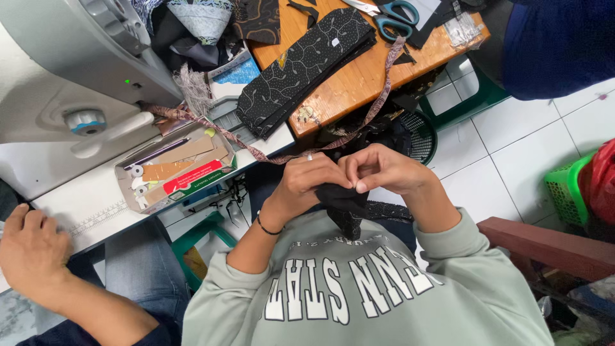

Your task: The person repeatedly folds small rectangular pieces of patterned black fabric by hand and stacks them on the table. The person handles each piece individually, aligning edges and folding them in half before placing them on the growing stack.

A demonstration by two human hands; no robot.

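Pinching a small piece of black cloth (341,200) between them, my left hand (306,184) and right hand (383,169) are pressed close together, fingertips closed on its upper edge. The cloth is soft and crumpled, and it hangs down against my pale green sweatshirt (384,301), just over my lap. A thin black band circles my left wrist, and one ring sits on a finger of that hand.

Ahead lies a wooden bench (359,80), its top orange-brown with a visible grain. On it rests one stack of long black fabric strips (306,64) with a fine pale vine print, and one pair of scissors (392,18) with teal handles. A narrow patterned ribbon (379,96) trails off its edge. To the left stands a smooth grey-white sewing machine (64,70) on a white bench (83,208) that carries an open tray (128,168) of cardboard bits.

Another person's hand (31,247) lies flat on that white bench.

White glossy tiles (512,150) cover the floor, where I count two baskets: one green plastic basket (567,189) and one black mesh basket (421,136).
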